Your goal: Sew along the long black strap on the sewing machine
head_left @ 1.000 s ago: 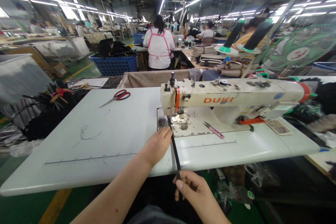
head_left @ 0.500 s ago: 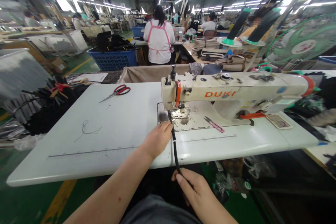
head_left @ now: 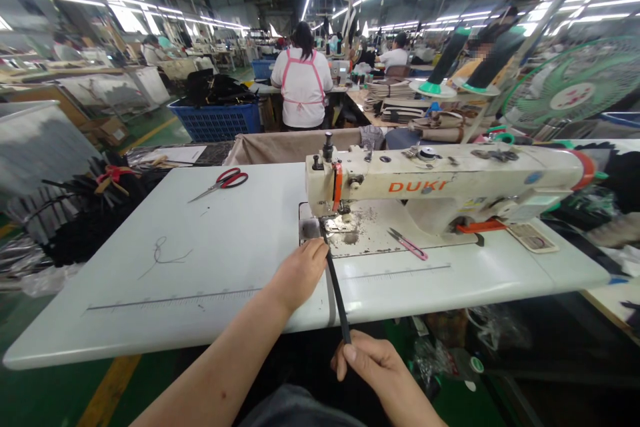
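Note:
A narrow black strap (head_left: 336, 290) runs from under the presser foot of the white DUKI sewing machine (head_left: 440, 183) back over the table's front edge. My left hand (head_left: 300, 273) rests on the table beside the strap, its fingers closed and pressing the strap just in front of the needle. My right hand (head_left: 367, 363) hovers below the table edge and pinches the strap's near end between thumb and fingers, keeping it taut.
Red-handled scissors (head_left: 223, 182) lie at the far left of the white table (head_left: 200, 260), pink thread snips (head_left: 409, 245) on the machine bed. Black material (head_left: 80, 213) is piled left of the table. A green fan (head_left: 570, 90) stands at the right. A person in a pink apron (head_left: 301, 87) works ahead.
The strap sagged half a second ago and is straight and taut again. My right hand has shifted slightly right and down along it; my left hand stays by the needle.

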Demonstrator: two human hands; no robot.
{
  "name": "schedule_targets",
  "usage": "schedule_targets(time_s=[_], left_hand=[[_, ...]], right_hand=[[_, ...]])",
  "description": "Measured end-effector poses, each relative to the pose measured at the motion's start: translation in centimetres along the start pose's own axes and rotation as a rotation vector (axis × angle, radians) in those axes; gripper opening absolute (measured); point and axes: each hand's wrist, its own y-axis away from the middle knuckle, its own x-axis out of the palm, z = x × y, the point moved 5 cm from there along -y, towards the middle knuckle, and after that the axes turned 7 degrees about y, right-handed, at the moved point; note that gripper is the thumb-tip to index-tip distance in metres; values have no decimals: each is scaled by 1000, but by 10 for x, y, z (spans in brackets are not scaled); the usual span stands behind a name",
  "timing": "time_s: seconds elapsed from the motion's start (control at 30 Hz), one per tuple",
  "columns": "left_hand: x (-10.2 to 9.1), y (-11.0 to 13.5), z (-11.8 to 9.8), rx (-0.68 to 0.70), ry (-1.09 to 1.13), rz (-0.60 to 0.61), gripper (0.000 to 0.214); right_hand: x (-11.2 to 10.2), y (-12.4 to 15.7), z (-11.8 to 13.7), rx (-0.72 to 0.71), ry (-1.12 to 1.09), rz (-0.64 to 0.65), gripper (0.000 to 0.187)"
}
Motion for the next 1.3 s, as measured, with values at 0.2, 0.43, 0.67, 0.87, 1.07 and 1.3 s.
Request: schedule_targets(time_s=[0.2, 0.43, 0.67, 0.87, 1.07, 1.3], left_hand=[[-1, -2, -1, -31, -4, 6, 27], [2, -2, 0, -37, -22, 12, 27], [1, 0, -1, -1, -56, 4, 25], [-1, 1, -1, 6, -7, 2, 25], [1, 1, 0, 8, -24, 8, 24], [0, 1, 1, -9, 12, 7, 27]], right_hand=[[-1, -1, -8, 30, 14, -9, 55], [-1, 0, -13, 17, -3, 4, 53], [3, 1, 0, -60, -41, 33, 48], [-1, -3, 10, -71, 86, -81, 37], [4, -6, -4, 62, -140, -76, 43], [4, -1, -4, 66, -86, -58, 46]])
